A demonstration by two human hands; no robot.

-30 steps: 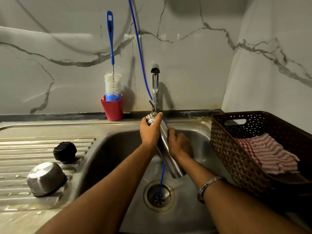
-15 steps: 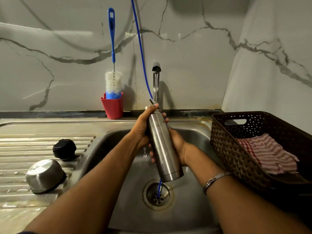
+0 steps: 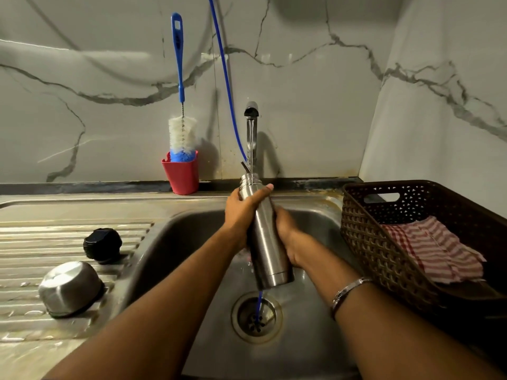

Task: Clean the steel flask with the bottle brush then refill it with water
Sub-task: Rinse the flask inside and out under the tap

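The steel flask (image 3: 267,242) stands nearly upright over the sink basin (image 3: 175,242), its open mouth right under the tap (image 3: 251,113). A thin stream of water runs from the tap into the mouth. My left hand (image 3: 242,212) wraps around the flask's neck and shoulder. My right hand (image 3: 286,231) holds the body from behind, partly hidden by the flask. The bottle brush (image 3: 181,124), with a blue handle and white bristles, stands in a red cup (image 3: 181,175) against the back wall, left of the tap.
A black flask lid (image 3: 103,245) and an upturned steel cap (image 3: 70,287) lie on the ribbed drainboard at left. A brown woven basket (image 3: 384,259) with a red striped cloth (image 3: 433,250) sits right of the sink. A blue hose (image 3: 225,78) hangs down to the drain (image 3: 256,316).
The flask has gone from tilted low in the basin to nearly upright, with its mouth raised under the running tap. Both hands kept hold of it.
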